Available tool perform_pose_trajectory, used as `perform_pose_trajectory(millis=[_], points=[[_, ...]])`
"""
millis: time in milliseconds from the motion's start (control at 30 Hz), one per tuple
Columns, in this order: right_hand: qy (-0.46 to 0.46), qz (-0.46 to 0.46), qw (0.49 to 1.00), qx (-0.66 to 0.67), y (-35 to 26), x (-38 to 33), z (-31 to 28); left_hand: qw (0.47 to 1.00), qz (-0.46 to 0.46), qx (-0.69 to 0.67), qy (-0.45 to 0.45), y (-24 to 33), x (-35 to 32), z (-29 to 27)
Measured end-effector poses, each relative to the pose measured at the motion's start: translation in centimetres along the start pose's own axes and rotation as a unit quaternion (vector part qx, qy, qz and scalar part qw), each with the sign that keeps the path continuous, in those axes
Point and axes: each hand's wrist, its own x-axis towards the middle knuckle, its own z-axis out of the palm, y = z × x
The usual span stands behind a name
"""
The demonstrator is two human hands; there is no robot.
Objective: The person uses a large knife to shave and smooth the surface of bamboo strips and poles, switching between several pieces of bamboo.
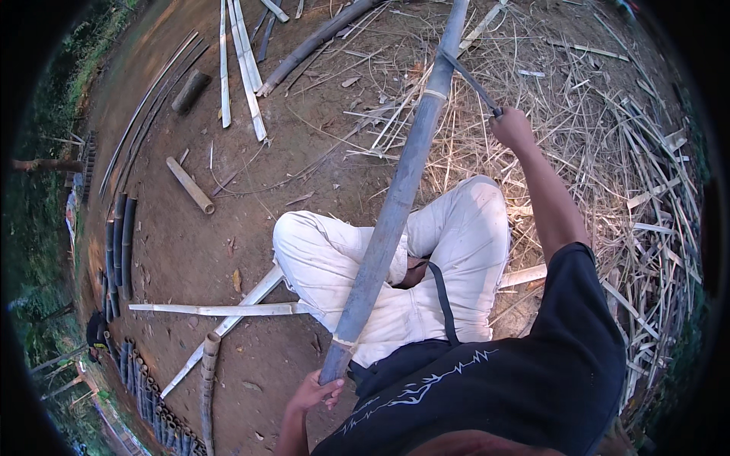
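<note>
A long grey bamboo pole (390, 213) slants across my lap, from beside my left hip up past the top of the view. My left hand (315, 392) is closed around its near end, just below a pale node ring. My right hand (512, 128) grips the dark handle of a long-bladed knife (473, 82), with the arm stretched forward. The blade's far end meets the pole above its upper node ring; whether it cuts into the bamboo I cannot tell. The pole rests across my bent legs in pale trousers (456, 235).
Pale shavings and strips (547, 175) cover the ground on the right. Split bamboo slats (247, 68) and a dark pole (319, 45) lie ahead. Short bamboo pieces (190, 186) lie to the left, where cut tubes (156, 403) are lined up. Crossed slats (217, 310) lie beside my left knee.
</note>
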Motion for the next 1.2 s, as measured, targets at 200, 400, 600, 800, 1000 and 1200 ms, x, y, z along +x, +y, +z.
perform_pose_trajectory(millis=[200,400,600,800,1000,1200], points=[[-0.055,-0.127,0.986,-0.091,-1.6,-7.1,-0.5,0.998,-0.01,-0.05,-0.033,0.7,-0.8,-0.5],[0.015,0.08,0.997,-0.008,0.3,-2.0,0.6,0.996,-0.03,-0.075,-0.048,0.5,-0.5,-1.4],[0.084,0.302,0.946,0.079,12.1,-4.0,5.2,0.994,0.007,-0.083,-0.075,0.3,0.6,-1.8],[0.019,0.408,0.913,-0.01,12.5,-23.4,6.1,0.995,0.018,-0.067,-0.066,-1.3,1.7,-1.6],[-0.011,0.33,0.944,-0.01,17.4,-39.8,11.9,0.992,-0.002,-0.077,-0.102,-1.3,3.8,-2.6],[-0.049,0.386,0.921,-0.033,11.3,-44.0,11.2,0.993,0.01,-0.073,-0.094,-1.1,3.0,-2.3]])
